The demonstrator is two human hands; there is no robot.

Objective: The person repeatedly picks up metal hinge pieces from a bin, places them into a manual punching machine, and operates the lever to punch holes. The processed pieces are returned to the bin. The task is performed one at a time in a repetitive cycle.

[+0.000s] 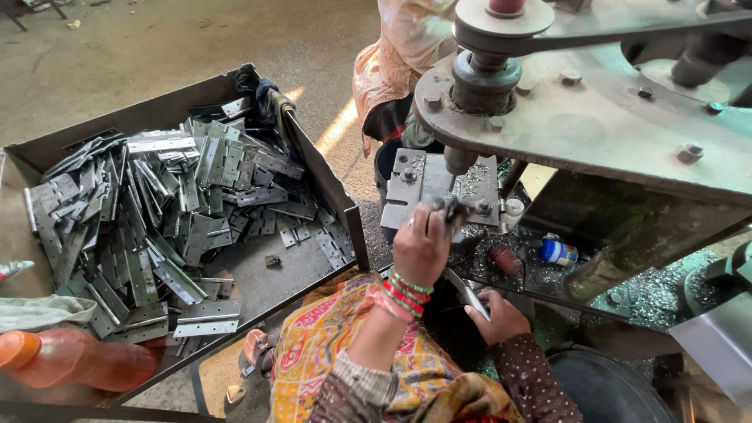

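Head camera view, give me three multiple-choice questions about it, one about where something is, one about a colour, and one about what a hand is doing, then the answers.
1. Where does the pile of metal hinge plates lie?
A. In the open tray on the left
B. On the press bed
C. On the bare floor

2. What colour is the plastic bottle at the lower left?
A. Blue
B. Orange
C. Black

3. What is the right hand doing?
A. Resting open and empty
B. Holding a flat metal piece low, near the lap
C. Gripping the bottle

Answers:
1. A, the plates fill the tray, left of the press.
2. B, its body and cap are orange.
3. B, its fingers close on a metal piece while the left hand reaches up to the press bed under the ram.
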